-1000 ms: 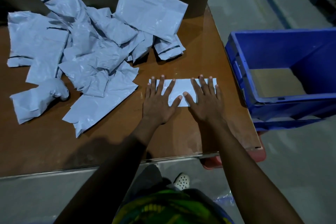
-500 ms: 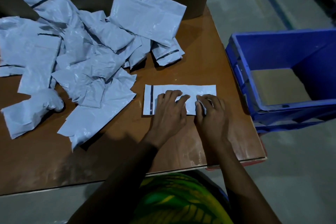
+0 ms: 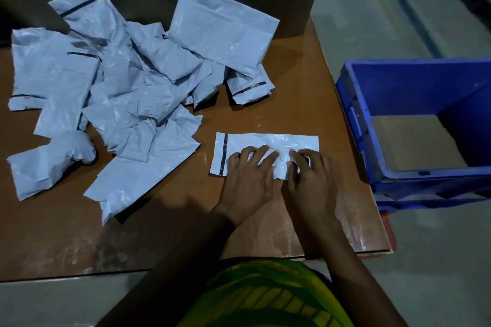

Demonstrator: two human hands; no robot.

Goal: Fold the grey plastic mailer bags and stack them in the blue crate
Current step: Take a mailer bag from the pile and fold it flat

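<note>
on the mailer (image 3: pixel 271 141), left hand (image 3: pixel 248 180), right hand (image 3: pixel 310 180)

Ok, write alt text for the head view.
The left hand and right hand grip a flat mailer on a brown table. A heap of mailers lies to its left; a blue crate stands beyond the table's right edge.

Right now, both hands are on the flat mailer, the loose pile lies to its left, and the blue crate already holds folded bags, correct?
No. The head view shows the blue crate holding no bags, only its bare floor. The rest stands: the left hand and right hand are on the flat mailer, and the loose pile lies to its left.
</note>
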